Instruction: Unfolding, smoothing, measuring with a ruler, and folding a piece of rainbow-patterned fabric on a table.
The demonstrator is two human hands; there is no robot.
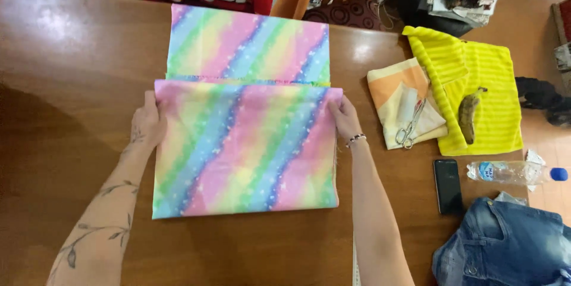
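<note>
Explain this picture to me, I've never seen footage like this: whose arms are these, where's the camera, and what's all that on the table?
There is no machine here. One camera worn on a person's head looks down at their own two bare arms over a brown wooden table. The left hand and right hand each grip a side edge of a rainbow striped cloth, folded over and lying flat. To the right lie a yellow towel with a dark banana on it, scissors on a pale folded cloth, a black phone, a water bottle and blue jeans.
</note>
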